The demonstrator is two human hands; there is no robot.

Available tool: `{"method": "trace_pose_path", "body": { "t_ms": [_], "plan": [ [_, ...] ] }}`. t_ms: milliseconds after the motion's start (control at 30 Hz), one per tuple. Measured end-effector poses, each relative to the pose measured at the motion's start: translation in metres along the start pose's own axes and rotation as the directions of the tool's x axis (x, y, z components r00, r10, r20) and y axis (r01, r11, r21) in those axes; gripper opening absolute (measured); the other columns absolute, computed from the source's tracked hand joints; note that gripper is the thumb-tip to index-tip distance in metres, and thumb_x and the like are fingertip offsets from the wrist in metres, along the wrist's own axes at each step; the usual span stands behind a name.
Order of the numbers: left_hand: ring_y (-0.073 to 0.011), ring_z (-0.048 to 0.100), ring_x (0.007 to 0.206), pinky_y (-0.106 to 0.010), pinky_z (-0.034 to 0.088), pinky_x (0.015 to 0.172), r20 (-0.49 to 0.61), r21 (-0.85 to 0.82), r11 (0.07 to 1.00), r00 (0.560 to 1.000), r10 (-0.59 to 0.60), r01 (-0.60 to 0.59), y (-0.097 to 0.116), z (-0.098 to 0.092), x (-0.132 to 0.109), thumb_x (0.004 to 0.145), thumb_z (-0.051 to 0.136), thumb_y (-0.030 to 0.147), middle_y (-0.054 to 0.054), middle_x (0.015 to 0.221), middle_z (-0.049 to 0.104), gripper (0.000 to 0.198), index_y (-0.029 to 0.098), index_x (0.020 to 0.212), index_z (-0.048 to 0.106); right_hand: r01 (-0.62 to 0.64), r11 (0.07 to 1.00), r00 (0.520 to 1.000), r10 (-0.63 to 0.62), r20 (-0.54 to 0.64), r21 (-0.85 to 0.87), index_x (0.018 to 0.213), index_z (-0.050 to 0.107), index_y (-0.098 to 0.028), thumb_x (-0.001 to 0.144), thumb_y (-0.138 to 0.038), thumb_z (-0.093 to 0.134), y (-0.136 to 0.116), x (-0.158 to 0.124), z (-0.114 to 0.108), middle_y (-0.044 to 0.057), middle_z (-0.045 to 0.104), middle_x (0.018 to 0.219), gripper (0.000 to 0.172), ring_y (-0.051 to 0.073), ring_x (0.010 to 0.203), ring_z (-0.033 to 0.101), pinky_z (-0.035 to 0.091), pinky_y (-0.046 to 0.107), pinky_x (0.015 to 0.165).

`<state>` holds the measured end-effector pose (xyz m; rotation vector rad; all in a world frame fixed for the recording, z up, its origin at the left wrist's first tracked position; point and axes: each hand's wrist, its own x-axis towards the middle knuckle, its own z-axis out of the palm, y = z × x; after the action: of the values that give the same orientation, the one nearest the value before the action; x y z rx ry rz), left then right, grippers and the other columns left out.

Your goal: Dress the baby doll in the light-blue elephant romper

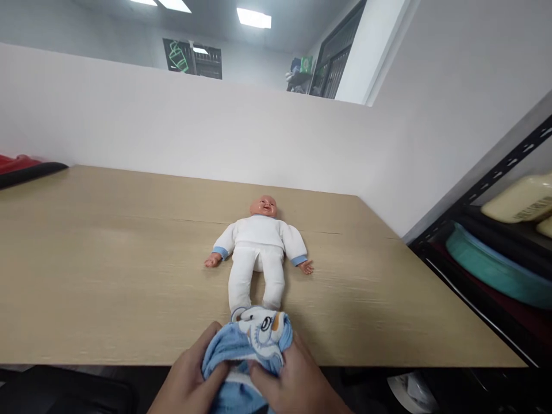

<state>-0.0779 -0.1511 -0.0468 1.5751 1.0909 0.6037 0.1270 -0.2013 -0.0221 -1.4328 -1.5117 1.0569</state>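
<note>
Both hands grip a bunched piece of blue and white baby clothing (259,339) with a cartoon animal print on it. My left hand (192,368) has its thumb pushed into the fabric's opening, fingers wrapped round the outside. On the other side my right hand (297,374) holds it the same way. Just beyond the cloth, a baby doll (260,233) lies on its back, head toward the wall. It wears a white top with blue cuffs and white legs; its feet are hidden behind the clothing.
The doll rests on a wooden table (129,259), whose near edge runs below my hands. A black metal shelf on the right holds a teal basin (495,267) and a cream bottle (521,198). Something red (21,164) sits at the far left. A wall stands behind.
</note>
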Motion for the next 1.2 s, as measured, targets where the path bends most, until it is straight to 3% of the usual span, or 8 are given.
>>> {"method": "trace_pose_path", "body": {
  "t_ms": [133,300,400,633,833,933,1033,1200],
  "plan": [
    [-0.0313,0.073,0.103,-0.036,0.054,0.090,-0.046,0.169,0.985,0.999,0.027,-0.019,-0.005,0.004,0.001,0.096,0.055,0.039,-0.008,0.117,0.077,0.027,0.026,0.119,0.063,-0.010,0.945,0.997,-0.016,-0.077,-0.327,0.135,0.072,-0.027,0.083,-0.017,0.064,0.007,0.004,0.011,0.010,0.073,0.137,0.053,0.034,0.130,0.066,0.051,0.050,0.115],
    [-0.0370,0.066,0.114,-0.048,0.046,0.097,-0.093,0.396,0.918,0.993,0.068,-0.026,-0.023,0.014,0.013,0.086,0.049,0.016,-0.015,0.124,0.072,0.041,0.022,0.126,0.061,-0.149,0.825,0.989,0.119,-0.090,-0.545,0.136,0.071,-0.022,0.087,-0.017,0.060,0.015,0.005,0.023,0.016,0.072,0.136,0.050,0.040,0.124,0.069,0.055,0.054,0.110],
    [-0.0384,0.063,0.116,-0.052,0.045,0.100,-0.114,0.343,0.936,0.985,0.128,-0.081,-0.030,0.019,0.023,0.086,0.050,0.017,-0.019,0.122,0.071,0.039,0.017,0.123,0.061,-0.185,0.760,0.982,0.167,-0.088,-0.623,0.135,0.071,-0.020,0.088,-0.013,0.057,0.017,0.008,0.025,0.018,0.074,0.132,0.049,0.042,0.122,0.070,0.056,0.056,0.107],
    [-0.0306,0.057,0.136,-0.046,0.040,0.118,-0.052,-0.151,0.969,0.980,0.190,-0.196,-0.029,0.011,0.035,0.094,0.053,0.026,-0.017,0.144,0.061,0.047,0.018,0.140,0.045,0.021,0.896,0.996,-0.058,-0.070,-0.443,0.144,0.064,-0.023,0.087,-0.011,0.057,0.029,0.015,0.017,0.013,0.068,0.144,0.058,0.033,0.134,0.064,0.053,0.049,0.115],
    [-0.0323,0.060,0.129,-0.044,0.044,0.113,-0.027,-0.103,0.963,0.968,0.249,-0.251,-0.034,-0.003,0.049,0.088,0.060,0.020,-0.012,0.136,0.067,0.045,0.022,0.132,0.058,0.139,0.909,0.973,-0.199,-0.117,-0.392,0.131,0.069,-0.021,0.081,-0.014,0.065,0.028,0.031,0.001,0.014,0.072,0.130,0.051,0.031,0.123,0.068,0.055,0.047,0.109],
    [-0.0317,0.061,0.124,-0.042,0.046,0.108,-0.001,-0.077,0.957,0.960,0.280,-0.279,-0.027,-0.013,0.060,0.087,0.067,0.022,-0.011,0.131,0.067,0.038,0.023,0.124,0.064,0.234,0.920,0.968,-0.250,-0.012,-0.313,0.128,0.069,-0.024,0.075,-0.013,0.071,0.026,0.047,-0.016,0.009,0.073,0.129,0.054,0.029,0.123,0.067,0.054,0.043,0.112],
    [-0.0295,0.062,0.117,-0.039,0.047,0.103,-0.011,-0.050,0.953,0.955,0.297,-0.297,-0.019,-0.020,0.070,0.083,0.073,0.020,-0.009,0.122,0.069,0.032,0.023,0.114,0.067,0.223,0.947,0.974,-0.208,0.085,-0.231,0.119,0.073,-0.027,0.073,-0.020,0.077,0.032,0.062,-0.029,0.006,0.077,0.121,0.046,0.030,0.116,0.072,0.057,0.039,0.107],
    [-0.0244,0.064,0.098,-0.033,0.049,0.089,0.031,-0.059,0.973,0.974,0.225,-0.223,-0.018,-0.021,0.079,0.077,0.069,0.010,-0.003,0.101,0.069,0.028,0.022,0.101,0.064,0.168,0.970,0.977,-0.140,0.162,-0.175,0.137,0.064,-0.030,0.072,-0.029,0.085,0.048,0.071,-0.038,0.008,0.071,0.135,0.068,0.035,0.127,0.067,0.051,0.041,0.116]
  ]
}}
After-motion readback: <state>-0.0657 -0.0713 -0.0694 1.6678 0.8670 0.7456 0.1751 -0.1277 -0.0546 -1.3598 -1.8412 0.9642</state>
